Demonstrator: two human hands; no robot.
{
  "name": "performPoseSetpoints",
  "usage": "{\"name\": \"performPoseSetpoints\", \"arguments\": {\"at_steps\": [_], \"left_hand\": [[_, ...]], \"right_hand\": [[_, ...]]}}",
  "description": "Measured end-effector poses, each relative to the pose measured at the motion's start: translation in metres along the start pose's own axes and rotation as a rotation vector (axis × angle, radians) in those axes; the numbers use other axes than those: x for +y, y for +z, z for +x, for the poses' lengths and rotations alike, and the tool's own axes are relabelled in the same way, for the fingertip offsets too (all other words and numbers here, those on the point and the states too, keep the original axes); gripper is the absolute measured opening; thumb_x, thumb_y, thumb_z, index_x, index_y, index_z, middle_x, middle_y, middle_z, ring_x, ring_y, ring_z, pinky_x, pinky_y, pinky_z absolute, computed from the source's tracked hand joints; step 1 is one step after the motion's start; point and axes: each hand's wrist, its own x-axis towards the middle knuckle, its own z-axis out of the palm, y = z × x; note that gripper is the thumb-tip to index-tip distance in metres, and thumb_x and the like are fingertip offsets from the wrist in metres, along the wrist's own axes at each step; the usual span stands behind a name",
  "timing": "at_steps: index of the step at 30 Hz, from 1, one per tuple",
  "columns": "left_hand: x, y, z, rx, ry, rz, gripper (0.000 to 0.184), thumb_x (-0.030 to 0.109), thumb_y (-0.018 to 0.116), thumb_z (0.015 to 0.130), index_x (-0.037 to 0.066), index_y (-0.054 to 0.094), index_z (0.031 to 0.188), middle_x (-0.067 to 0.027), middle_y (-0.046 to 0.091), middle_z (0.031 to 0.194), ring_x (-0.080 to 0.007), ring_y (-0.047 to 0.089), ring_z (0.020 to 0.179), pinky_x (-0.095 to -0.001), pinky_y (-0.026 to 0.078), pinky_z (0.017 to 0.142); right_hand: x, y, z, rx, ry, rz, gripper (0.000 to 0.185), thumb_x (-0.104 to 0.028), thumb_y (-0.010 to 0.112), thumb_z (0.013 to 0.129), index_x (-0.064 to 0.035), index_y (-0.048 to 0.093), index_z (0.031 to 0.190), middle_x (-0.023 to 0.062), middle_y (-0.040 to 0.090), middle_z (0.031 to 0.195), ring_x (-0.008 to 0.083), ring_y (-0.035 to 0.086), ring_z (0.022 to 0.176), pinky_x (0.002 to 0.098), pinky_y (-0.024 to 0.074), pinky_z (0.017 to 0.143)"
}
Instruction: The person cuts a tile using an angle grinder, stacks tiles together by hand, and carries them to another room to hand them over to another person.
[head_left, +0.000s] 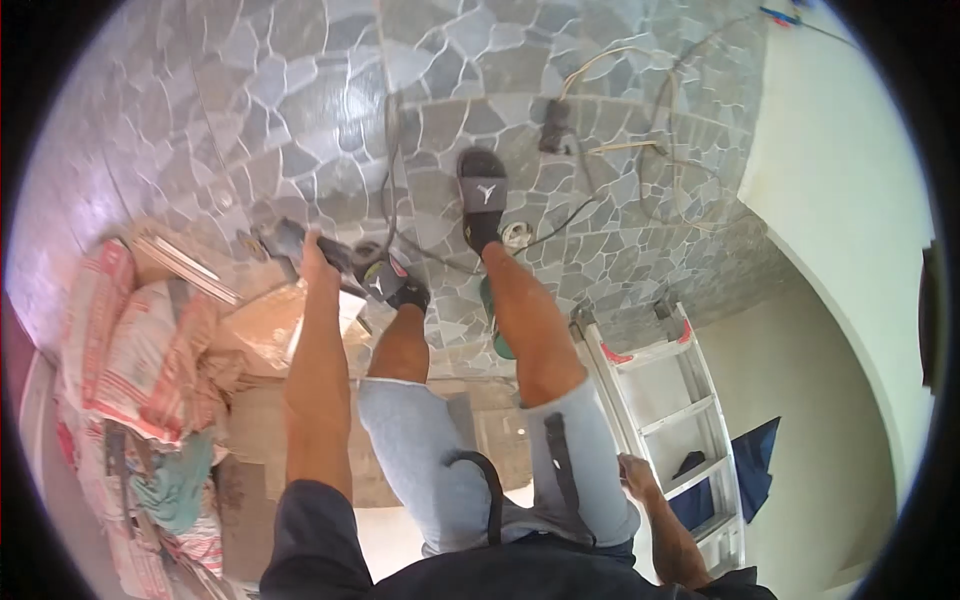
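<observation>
My left hand point(317, 262) reaches down at the left, closed around a dark corded power tool that looks like an angle grinder point(290, 238). The tool is low over the floor, beside my slide sandal point(383, 282); its far end is blurred. A dark cord point(392, 190) shows by its rear end. On the other side, my right hand point(636, 476) is beside my thigh, next to the aluminium ladder point(648, 354). Its fingers are curled, and whatever may be inside them is hidden. I cannot tell whether it touches the ladder rail.
Red-and-white sacks point(145, 345) are piled at the left beside sheets of board point(262, 322). Cables and a dark socket block point(556, 127) lie on the stone-patterned floor point(300, 90). A small roll point(517, 236) rests near my other foot. A pale wall point(840, 150) curves along the right.
</observation>
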Motion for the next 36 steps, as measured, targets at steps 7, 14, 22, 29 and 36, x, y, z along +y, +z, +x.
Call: {"name": "performPoseSetpoints", "arguments": {"at_steps": [7,14,22,29,36], "left_hand": [[0.104,0.029,-0.208,-0.188,0.006,0.038,0.026,0.02,0.073,0.079,0.003,0.065,0.098,-0.0059,0.061,0.086,-0.0215,0.063,0.077,-0.0396,0.054,0.066],[0.203,0.092,-0.499,-0.357,0.305,0.389,0.021,0.015,0.074,0.08,-0.001,0.065,0.091,-0.0075,0.062,0.077,-0.0209,0.061,0.061,-0.0348,0.053,0.058],[0.254,0.175,-0.623,-0.718,0.616,0.589,0.031,0.009,0.077,0.077,-0.003,0.061,0.101,-0.0041,0.061,0.084,-0.0145,0.059,0.069,-0.03,0.049,0.062],[0.282,0.253,-0.704,-0.891,0.652,0.685,0.025,0.014,0.077,0.077,-0.001,0.064,0.092,-0.0033,0.06,0.079,-0.0142,0.057,0.066,-0.0304,0.046,0.06],[0.291,0.33,-0.748,-0.968,0.614,0.604,0.022,0.012,0.076,0.076,-0.002,0.065,0.09,-0.0037,0.06,0.078,-0.0156,0.058,0.065,-0.032,0.048,0.061]], "right_hand": [[-0.028,-0.007,-0.052,0.135,-0.017,0.694,0.037,-0.025,0.052,0.097,0.0055,0.059,0.117,0.0228,0.068,0.106,0.0331,0.071,0.093,0.0417,0.0611,0.078],[-0.15,-0.037,-0.08,0.18,-0.514,0.694,0.04,-0.028,0.052,0.1,0.0074,0.06,0.117,0.0174,0.068,0.105,0.0252,0.07,0.093,0.0351,0.0587,0.076],[-0.225,-0.02,-0.194,0.294,-0.778,1.025,0.037,-0.029,0.053,0.099,0.005,0.062,0.112,0.0149,0.069,0.099,0.0215,0.07,0.087,0.0336,0.0581,0.073],[-0.114,0.077,-0.194,0.413,-0.416,1.135,0.035,-0.026,0.052,0.097,0.0042,0.059,0.114,0.017,0.069,0.099,0.0274,0.072,0.085,0.0392,0.0614,0.075],[-0.095,0.158,-0.171,0.104,-0.235,1.453,0.035,-0.026,0.051,0.096,0.0023,0.057,0.115,0.0213,0.066,0.11,0.0364,0.068,0.099,0.0495,0.0593,0.08]]}}
